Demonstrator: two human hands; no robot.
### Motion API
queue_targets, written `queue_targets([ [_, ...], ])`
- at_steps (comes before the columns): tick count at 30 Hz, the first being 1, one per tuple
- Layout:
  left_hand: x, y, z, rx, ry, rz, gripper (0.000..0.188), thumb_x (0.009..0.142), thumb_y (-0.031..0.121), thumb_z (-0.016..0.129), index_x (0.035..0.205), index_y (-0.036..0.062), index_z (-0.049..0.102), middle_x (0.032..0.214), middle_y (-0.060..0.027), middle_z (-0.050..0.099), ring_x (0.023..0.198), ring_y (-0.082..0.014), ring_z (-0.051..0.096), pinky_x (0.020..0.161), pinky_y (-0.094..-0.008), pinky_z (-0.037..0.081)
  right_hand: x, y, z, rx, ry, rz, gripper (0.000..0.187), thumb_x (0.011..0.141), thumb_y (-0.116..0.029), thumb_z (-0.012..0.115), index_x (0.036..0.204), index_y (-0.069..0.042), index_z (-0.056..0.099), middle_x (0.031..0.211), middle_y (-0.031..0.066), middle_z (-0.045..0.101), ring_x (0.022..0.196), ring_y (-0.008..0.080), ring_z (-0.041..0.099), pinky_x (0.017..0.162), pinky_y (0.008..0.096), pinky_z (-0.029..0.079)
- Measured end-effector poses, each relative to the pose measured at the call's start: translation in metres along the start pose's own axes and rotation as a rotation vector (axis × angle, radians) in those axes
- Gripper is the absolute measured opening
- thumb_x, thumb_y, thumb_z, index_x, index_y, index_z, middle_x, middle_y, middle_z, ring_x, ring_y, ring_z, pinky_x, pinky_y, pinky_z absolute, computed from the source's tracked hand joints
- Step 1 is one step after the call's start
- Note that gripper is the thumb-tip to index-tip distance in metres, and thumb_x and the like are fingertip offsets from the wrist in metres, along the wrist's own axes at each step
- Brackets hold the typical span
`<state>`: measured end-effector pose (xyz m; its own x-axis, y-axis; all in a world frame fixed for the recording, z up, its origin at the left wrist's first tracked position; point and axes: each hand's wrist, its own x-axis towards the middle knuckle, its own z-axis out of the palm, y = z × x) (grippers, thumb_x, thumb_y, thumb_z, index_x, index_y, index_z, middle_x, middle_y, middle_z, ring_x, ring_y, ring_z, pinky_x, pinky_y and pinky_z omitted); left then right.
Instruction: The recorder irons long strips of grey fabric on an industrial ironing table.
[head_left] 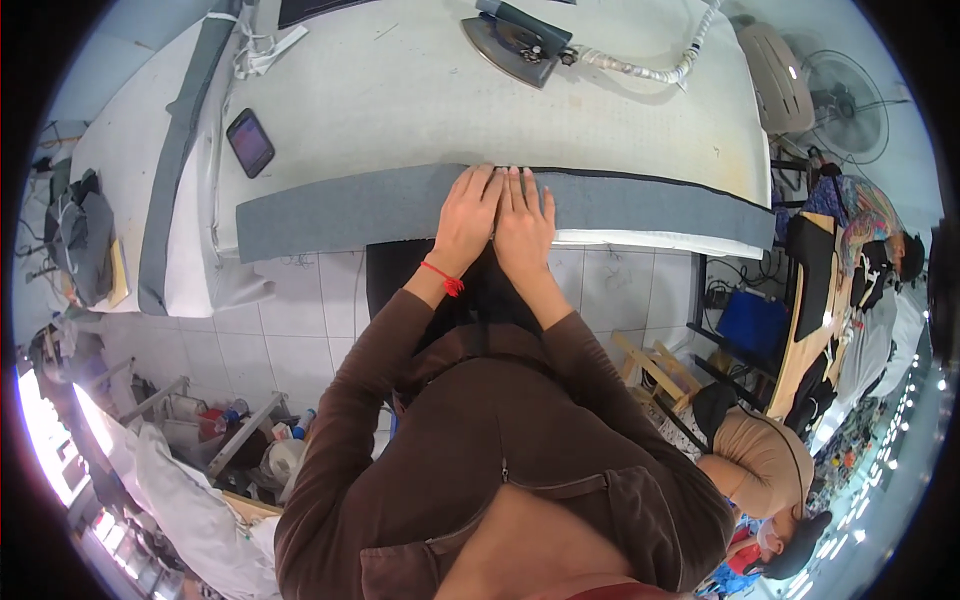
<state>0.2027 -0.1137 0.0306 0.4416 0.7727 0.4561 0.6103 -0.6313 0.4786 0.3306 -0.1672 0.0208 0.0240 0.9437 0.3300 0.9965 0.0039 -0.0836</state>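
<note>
A long grey fabric strip (335,214) lies along the near edge of the white padded ironing table (400,115). Along its far side, to the right of my hands, shows a narrow black fabric edge (650,180). My left hand (467,222) rests on the strip near its middle, fingers stretched toward the far edge. Close beside it, my right hand (524,222) lies flat on the strip with its fingers slightly apart. Both sets of fingertips touch the strip's far edge. What lies under the palms is hidden.
An iron (515,50) with a wrapped hose (640,74) sits at the table's far side. A phone (250,143) lies at left, near another long grey strip (180,170). People work at right, near a wooden table (815,300) and a fan (848,105).
</note>
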Motion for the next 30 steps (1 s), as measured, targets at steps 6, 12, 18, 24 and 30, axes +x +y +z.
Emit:
queue_targets([
  [6,-0.009,0.000,0.010,-0.008,0.005,-0.016,0.047,0.099,0.011,0.070,0.144,-0.0030,0.071,0.146,-0.0184,0.069,0.139,-0.0372,0.066,0.120,-0.0485,0.053,0.002,0.003,-0.005,0.188,-0.047,0.066,0.051,0.102,-0.013,0.069,0.152,0.002,0.067,0.153,0.0183,0.075,0.153,0.0343,0.062,0.124,0.0629,0.040],
  [12,-0.011,-0.002,0.014,0.135,-0.020,0.016,0.052,0.102,0.024,0.072,0.146,-0.0027,0.071,0.152,-0.0170,0.067,0.148,-0.0336,0.061,0.129,-0.0497,0.047,0.003,0.005,-0.008,0.405,-0.083,0.216,0.041,0.110,-0.010,0.063,0.148,0.001,0.051,0.153,0.0183,0.074,0.151,0.0351,0.064,0.123,0.0644,0.035],
  [18,-0.012,-0.004,0.019,0.152,-0.095,0.025,0.050,0.107,0.027,0.070,0.152,0.0057,0.069,0.157,-0.0151,0.065,0.149,-0.0340,0.060,0.130,-0.0501,0.047,0.002,0.011,0.000,0.354,-0.003,0.108,0.036,0.108,-0.009,0.067,0.141,0.001,0.056,0.149,0.0209,0.075,0.148,0.0370,0.066,0.121,0.0664,0.039],
  [24,-0.009,0.001,0.022,0.179,-0.077,0.032,0.049,0.105,0.026,0.071,0.150,0.0054,0.070,0.149,-0.0146,0.069,0.143,-0.0333,0.064,0.129,-0.0490,0.048,0.010,0.034,0.000,0.439,0.043,0.023,0.028,0.105,-0.007,0.071,0.132,-0.002,0.065,0.142,0.0212,0.077,0.135,0.0386,0.072,0.110,0.0585,0.050],
  [30,-0.009,-0.001,0.013,0.234,-0.029,0.007,0.048,0.101,0.024,0.077,0.145,0.0043,0.074,0.141,-0.0139,0.073,0.138,-0.0320,0.067,0.127,-0.0490,0.050,0.211,0.070,-0.024,0.608,0.390,0.026,0.040,0.106,-0.030,0.080,0.134,-0.001,0.076,0.125,0.0221,0.080,0.114,0.0446,0.073,0.103,0.0511,0.056],
])
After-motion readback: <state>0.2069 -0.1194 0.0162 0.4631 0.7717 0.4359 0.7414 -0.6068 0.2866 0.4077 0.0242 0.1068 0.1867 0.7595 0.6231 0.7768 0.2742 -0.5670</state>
